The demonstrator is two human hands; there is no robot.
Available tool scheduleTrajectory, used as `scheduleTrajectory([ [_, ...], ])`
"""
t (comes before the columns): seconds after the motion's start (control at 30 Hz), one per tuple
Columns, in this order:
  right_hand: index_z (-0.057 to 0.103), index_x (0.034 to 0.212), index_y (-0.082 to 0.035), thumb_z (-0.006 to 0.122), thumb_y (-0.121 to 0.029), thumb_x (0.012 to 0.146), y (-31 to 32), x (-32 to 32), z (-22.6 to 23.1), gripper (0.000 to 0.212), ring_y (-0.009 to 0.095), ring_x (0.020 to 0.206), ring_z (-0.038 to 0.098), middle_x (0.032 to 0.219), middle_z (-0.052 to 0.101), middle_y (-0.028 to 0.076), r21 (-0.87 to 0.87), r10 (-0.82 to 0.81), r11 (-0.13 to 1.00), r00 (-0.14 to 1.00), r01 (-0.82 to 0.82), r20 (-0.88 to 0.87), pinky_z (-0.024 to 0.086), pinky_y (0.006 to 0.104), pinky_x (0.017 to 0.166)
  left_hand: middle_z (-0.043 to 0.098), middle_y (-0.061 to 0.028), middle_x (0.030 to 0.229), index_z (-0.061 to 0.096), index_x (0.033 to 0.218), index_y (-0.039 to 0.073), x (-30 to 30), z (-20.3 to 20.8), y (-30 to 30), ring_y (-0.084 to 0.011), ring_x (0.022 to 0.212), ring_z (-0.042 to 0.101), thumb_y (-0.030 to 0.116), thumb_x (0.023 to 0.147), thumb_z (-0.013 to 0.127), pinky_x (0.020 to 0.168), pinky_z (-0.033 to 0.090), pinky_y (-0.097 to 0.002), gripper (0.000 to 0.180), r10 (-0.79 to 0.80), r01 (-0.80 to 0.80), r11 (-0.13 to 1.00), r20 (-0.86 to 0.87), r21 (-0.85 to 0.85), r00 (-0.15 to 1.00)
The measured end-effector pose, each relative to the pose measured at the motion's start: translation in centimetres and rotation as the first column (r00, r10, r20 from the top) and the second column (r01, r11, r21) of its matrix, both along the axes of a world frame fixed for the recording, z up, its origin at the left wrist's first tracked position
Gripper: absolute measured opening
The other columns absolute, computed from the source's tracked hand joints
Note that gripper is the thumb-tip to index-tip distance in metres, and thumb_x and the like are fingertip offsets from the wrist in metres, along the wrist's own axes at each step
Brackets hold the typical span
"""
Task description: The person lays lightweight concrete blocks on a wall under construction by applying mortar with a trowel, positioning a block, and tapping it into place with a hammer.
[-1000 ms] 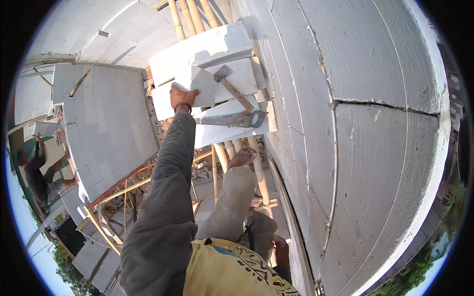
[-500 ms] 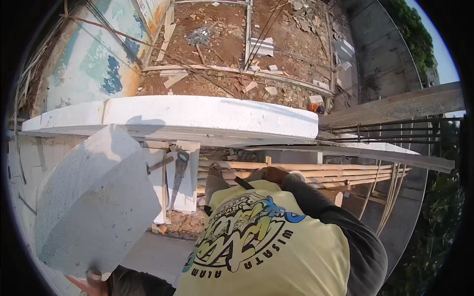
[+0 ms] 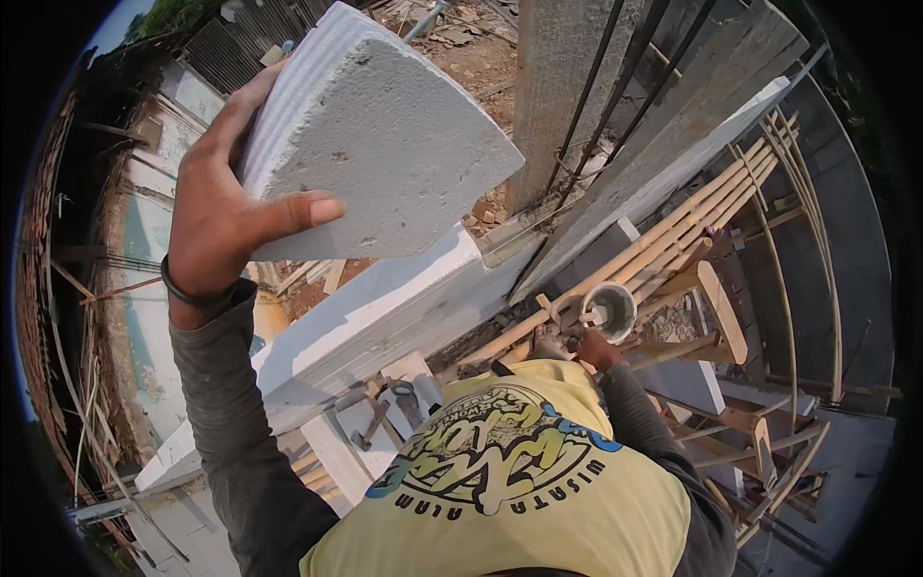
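My left hand (image 3: 226,197) is raised at the upper left, gripping a thick white lightweight concrete block (image 3: 385,144). The thumb presses on its pitted face; the other fingers go behind the block, mostly hidden. At the lower right, my right hand (image 3: 601,351) is closed at the near rim of a small grey bucket (image 3: 610,310). A pale thing shows inside the bucket, too small to name. Below the raised block runs a white block wall (image 3: 365,308), its top partly in shadow.
A hammer (image 3: 370,423) and a hand saw (image 3: 406,399) lie on white pieces left of my body. Bamboo poles (image 3: 663,240) stretch along the wall's near side. Thin steel bars (image 3: 615,106) and a wooden board (image 3: 663,135) stand beyond the wall's end. Wooden framing (image 3: 721,313) is at the right.
The block in my left hand has risen from the lower left to above the wall. My view has turned to the right. The bucket beside my right hand now shows plainly.
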State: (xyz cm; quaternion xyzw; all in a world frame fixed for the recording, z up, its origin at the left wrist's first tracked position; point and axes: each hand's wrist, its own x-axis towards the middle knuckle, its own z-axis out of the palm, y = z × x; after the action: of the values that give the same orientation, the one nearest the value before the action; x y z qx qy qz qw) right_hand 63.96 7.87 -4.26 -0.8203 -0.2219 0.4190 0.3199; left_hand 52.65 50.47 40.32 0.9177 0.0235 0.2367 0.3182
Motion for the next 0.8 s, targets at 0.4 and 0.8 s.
scheduleTrajectory([
  [0.4, 0.061, 0.123, 0.001, 0.05, -0.017, 0.102, -1.7, 0.3, 2.9, 0.03, 0.016, 0.084, 0.065, 0.1, 0.068, 0.006, 0.242, -0.317, 0.902, 0.928, 0.359, -0.194, 0.051, 0.0324, 0.074, 0.064, -0.0224, 0.121, 0.048, 0.14, 0.0, 7.0, -3.2, -3.7, -0.0314, 0.107, 0.066, 0.044, 0.054, 0.089, 0.096, 0.05, -0.0394, 0.105, -0.079, 0.077, 0.996, 0.049, 0.043, 0.996],
  [0.8, 0.056, 0.127, 0.004, 0.055, -0.02, 0.102, 1.3, 4.4, 12.2, 0.035, 0.016, 0.095, 0.066, 0.103, 0.069, 0.012, 0.314, -0.195, 0.928, 0.98, 0.2, -0.048, 0.052, 0.0321, 0.081, 0.058, -0.0256, 0.13, 0.049, 0.139, -0.003, 8.7, -7.1, -5.5, -0.0352, 0.121, 0.057, 0.047, 0.054, 0.089, 0.103, 0.045, -0.0416, 0.106, -0.004, 0.021, 0.986, -0.1, 0.166, 0.995],
])
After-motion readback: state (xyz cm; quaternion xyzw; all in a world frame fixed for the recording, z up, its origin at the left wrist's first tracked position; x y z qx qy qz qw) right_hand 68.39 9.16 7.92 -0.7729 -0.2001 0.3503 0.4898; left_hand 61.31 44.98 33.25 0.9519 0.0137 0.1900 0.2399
